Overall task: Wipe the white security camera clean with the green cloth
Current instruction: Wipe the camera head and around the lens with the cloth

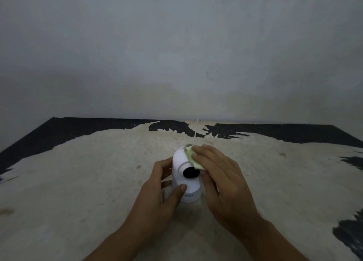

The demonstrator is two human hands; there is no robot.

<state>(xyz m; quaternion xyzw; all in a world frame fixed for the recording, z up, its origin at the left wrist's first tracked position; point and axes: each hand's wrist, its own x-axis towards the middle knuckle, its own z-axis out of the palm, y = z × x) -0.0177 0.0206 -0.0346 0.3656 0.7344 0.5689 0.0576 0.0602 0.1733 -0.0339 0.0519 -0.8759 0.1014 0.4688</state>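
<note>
The right hand point(218, 174) hides most of the green cloth point(191, 156).

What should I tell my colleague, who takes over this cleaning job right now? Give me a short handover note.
Left hand: steadies the white security camera at its left side, thumb on the front near the base.
Right hand: presses the green cloth on the camera's upper right side.
The camera stands upright on the worn table, its dark lens facing the person; a thin white cable runs back from it.
Done: wiping is under way on the top right.
Left: the front, lens, left side and base seem still to wipe.
</note>
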